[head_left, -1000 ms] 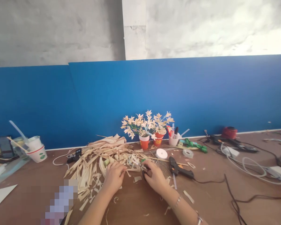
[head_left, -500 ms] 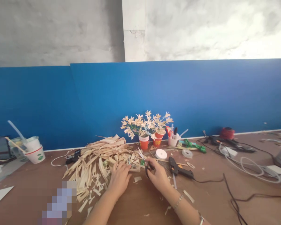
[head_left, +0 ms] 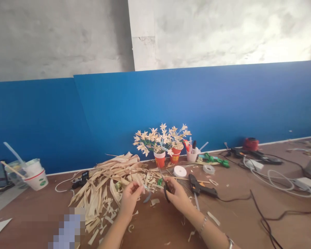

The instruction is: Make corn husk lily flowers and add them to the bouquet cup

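Note:
My left hand [head_left: 131, 197] is pinched on a small pale piece [head_left: 143, 186], just right of the pile of dried husk strips [head_left: 103, 186]. Black-handled scissors [head_left: 166, 192] are in my right hand [head_left: 176, 194], their blades pointing up and away. Between the hands a dark curved item [head_left: 147, 197] and a pale scrap [head_left: 154, 202] lie on the brown table [head_left: 147, 228]. Beyond them stand pale artificial flowers [head_left: 155, 138] in red cups [head_left: 160, 160].
A black glue gun [head_left: 200, 188] with its cord lies right of my right hand. White tape rolls [head_left: 180, 171], a cup of sticks [head_left: 191, 155] and green wrapped pieces [head_left: 217, 160] stand behind. Cables [head_left: 277, 185] spread at the right, paper cups [head_left: 36, 176] at the left.
My left hand has lifted from lying spread on the table into a pinch on the pale piece. The scissors' blades look closer together. The view has tilted slightly.

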The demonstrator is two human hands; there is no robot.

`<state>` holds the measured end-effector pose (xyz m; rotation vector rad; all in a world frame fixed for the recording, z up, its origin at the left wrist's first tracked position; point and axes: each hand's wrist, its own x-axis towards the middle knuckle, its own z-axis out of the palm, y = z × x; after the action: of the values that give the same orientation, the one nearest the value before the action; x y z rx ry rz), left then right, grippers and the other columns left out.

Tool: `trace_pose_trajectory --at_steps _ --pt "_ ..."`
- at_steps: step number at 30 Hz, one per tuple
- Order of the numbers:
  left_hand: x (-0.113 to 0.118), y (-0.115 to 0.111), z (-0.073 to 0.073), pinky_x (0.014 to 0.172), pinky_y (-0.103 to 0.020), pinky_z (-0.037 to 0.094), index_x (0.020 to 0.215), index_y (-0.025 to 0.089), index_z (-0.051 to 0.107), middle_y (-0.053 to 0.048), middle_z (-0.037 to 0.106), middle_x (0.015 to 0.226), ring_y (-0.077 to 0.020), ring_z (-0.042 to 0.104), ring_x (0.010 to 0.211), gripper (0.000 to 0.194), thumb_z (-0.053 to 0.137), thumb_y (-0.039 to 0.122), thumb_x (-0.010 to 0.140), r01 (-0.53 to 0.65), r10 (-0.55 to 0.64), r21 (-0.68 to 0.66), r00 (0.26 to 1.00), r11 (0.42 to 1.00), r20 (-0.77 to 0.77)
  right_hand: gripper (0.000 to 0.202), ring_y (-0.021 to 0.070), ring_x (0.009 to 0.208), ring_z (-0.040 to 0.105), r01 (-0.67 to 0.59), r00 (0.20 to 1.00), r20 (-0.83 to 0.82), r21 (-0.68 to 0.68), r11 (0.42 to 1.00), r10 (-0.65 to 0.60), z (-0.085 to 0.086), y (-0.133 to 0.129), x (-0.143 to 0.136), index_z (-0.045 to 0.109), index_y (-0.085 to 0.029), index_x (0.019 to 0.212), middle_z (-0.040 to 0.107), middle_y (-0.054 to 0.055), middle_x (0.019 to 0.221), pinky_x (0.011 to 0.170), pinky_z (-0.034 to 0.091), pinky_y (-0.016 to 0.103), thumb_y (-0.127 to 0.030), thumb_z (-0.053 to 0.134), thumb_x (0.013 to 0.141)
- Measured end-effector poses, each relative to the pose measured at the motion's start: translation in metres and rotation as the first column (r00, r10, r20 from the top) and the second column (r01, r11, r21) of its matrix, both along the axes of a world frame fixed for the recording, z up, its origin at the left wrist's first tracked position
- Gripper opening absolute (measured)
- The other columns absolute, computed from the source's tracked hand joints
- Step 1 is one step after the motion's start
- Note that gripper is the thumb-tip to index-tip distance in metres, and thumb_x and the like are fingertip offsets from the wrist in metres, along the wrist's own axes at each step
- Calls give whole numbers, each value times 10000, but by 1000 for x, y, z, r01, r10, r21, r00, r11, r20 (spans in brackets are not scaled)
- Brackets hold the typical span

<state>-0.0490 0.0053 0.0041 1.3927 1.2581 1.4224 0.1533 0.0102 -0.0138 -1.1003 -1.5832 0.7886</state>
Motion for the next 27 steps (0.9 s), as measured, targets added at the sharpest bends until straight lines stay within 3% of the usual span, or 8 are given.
trace_pose_trajectory --at_steps 3,8,15,21,27 --pt "0 -1 1 621 -248 417 636 171 589 4 613 616 -159 553 618 290 635 456 664 22 -16 -49 994 999 106 256 128 616 527 -42 997 59 -8 999 42 1 -3 0 529 -186 952 556 -35 665 566 421 212 -266 579 714" --pt "-2 3 -4 565 -227 389 649 168 567 31 549 563 -136 506 572 296 666 447 640 -10 13 -35 996 999 89 258 119 601 518 -120 947 298 -18 993 120 6 -11 0 563 -208 951 561 -39 666 569 386 197 -175 529 697" --pt "-6 4 -5 613 -248 425 673 164 586 11 581 620 -155 535 624 303 638 462 669 -98 99 -19 990 995 103 339 166 728 571 -61 727 686 58 996 5 21 -23 -2 630 -239 908 637 14 794 631 365 217 -106 500 625" --pt "-6 5 -4 584 -231 402 624 164 559 31 543 564 -129 499 572 305 647 453 666 -25 29 -30 991 999 127 256 202 760 605 -55 589 808 52 997 -10 29 -32 -16 653 -219 835 669 53 824 637 385 244 -135 517 635" --pt "-5 1 0 583 -229 403 641 156 564 28 553 569 -119 496 565 276 663 412 656 -33 37 -24 985 999 168 191 267 724 644 43 431 901 -85 995 58 44 -35 -24 697 -183 777 696 130 779 610 416 301 -205 527 692"
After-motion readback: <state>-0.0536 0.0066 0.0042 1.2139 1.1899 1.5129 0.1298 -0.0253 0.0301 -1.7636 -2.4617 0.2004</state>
